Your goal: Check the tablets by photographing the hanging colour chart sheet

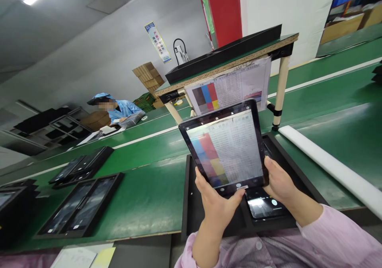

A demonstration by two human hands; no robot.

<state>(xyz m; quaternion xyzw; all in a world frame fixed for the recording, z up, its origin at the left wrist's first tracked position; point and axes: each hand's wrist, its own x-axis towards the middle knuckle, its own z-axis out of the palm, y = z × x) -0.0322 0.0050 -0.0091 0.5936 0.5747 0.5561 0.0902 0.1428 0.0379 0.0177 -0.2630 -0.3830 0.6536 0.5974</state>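
A black-framed tablet (229,152) is held up and tilted in front of me, its screen showing a camera picture of the printed chart (232,83). My left hand (216,202) grips its lower left, with the thumb on the bottom edge. Around the right edge closes my right hand (279,180). Below lies a black two-part tray (193,216). Its right compartment holds a second tablet (262,206) with a lit screen, partly hidden by my right hand and the raised tablet.
The chart hangs under a raised shelf (227,65) bearing a black tray. A white foam bar (328,164) lies to the right. On the left stand trays of tablets (80,206) and a dark stack (14,204). Across the green bench sits a co-worker in blue (123,108).
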